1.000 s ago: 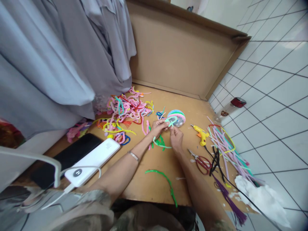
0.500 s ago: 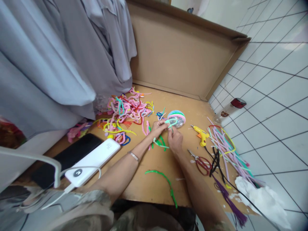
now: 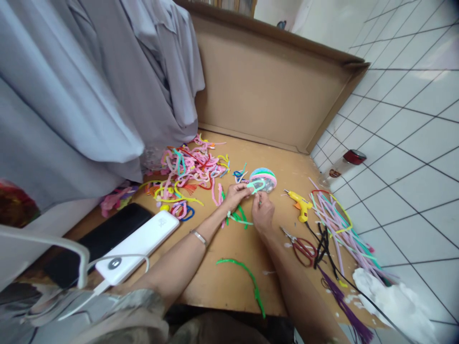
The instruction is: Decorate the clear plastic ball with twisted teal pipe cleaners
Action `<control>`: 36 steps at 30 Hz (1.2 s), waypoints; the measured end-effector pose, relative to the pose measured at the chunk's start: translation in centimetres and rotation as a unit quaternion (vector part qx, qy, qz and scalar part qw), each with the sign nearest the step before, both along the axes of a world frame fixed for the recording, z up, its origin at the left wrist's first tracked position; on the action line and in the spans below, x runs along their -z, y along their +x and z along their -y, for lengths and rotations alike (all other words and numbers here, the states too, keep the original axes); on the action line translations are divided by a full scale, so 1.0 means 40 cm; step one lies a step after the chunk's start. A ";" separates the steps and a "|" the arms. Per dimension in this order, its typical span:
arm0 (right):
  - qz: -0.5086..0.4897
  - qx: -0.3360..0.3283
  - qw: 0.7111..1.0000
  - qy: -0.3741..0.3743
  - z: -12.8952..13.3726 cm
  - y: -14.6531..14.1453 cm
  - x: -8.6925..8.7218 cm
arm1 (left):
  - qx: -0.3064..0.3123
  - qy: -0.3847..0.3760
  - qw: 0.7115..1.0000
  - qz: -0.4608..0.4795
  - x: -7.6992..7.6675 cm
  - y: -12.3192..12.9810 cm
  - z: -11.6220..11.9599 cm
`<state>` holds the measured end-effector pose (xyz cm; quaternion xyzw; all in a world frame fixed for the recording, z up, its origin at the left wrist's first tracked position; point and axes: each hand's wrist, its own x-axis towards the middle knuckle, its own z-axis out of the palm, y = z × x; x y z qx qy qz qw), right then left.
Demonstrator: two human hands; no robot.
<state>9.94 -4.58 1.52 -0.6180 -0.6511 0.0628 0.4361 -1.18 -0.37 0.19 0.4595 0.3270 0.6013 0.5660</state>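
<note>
My left hand point(image 3: 237, 195) pinches a mint-green fuzzy stem point(image 3: 258, 183) that is bent into a loop. Close beside it, my right hand point(image 3: 263, 208) is closed at the lower end of the same loop, its fingertips together. Just beyond the loop sits a round clear ball point(image 3: 267, 177) with blue, green and pink bands, partly hidden by the stem. Green stems point(image 3: 242, 217) lie under and beside my left wrist. Nearer to me a curved bright green stem point(image 3: 247, 272) rests on the table between my forearms.
Many pink and coloured stems point(image 3: 193, 165) are heaped at the left. On the right lie a yellow glue gun point(image 3: 303, 205), red-handled scissors point(image 3: 304, 249), lilac stems point(image 3: 332, 215) and white fluff point(image 3: 390, 301). A power bank point(image 3: 143, 243) and black phone point(image 3: 103, 239) lie left, a bottle point(image 3: 340, 167) far right.
The view has shifted slightly. My right hand's fingertips have moved slightly along the loop's lower end, and my left hand still holds it.
</note>
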 end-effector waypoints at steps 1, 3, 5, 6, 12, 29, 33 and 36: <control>-0.003 0.001 1.000 0.000 0.001 0.000 -0.002 | -0.001 -0.001 1.000 0.001 0.000 0.000 0.000; -0.011 0.002 1.000 -0.002 0.001 0.001 -0.005 | -0.004 -0.005 1.000 0.007 -0.003 0.001 0.002; -0.021 0.002 1.000 -0.006 0.001 0.003 -0.008 | -0.007 -0.012 1.000 0.012 -0.007 0.002 0.004; -0.025 0.001 1.000 -0.009 0.001 0.004 -0.009 | -0.008 -0.017 1.000 0.014 -0.009 0.003 0.005; -0.068 -0.010 0.997 -0.024 -0.003 0.007 -0.015 | 0.019 -0.033 0.999 0.023 -0.016 0.006 0.010; -0.177 -0.073 0.980 -0.044 -0.018 0.018 0.009 | 0.029 -0.050 0.996 0.071 -0.020 0.002 0.006; -0.183 -0.087 0.978 -0.045 -0.015 0.015 0.006 | 0.032 -0.057 0.994 0.090 -0.024 0.002 0.007; -0.193 -0.098 0.975 -0.042 -0.012 0.012 0.000 | 0.037 -0.054 0.993 0.103 -0.026 0.002 0.008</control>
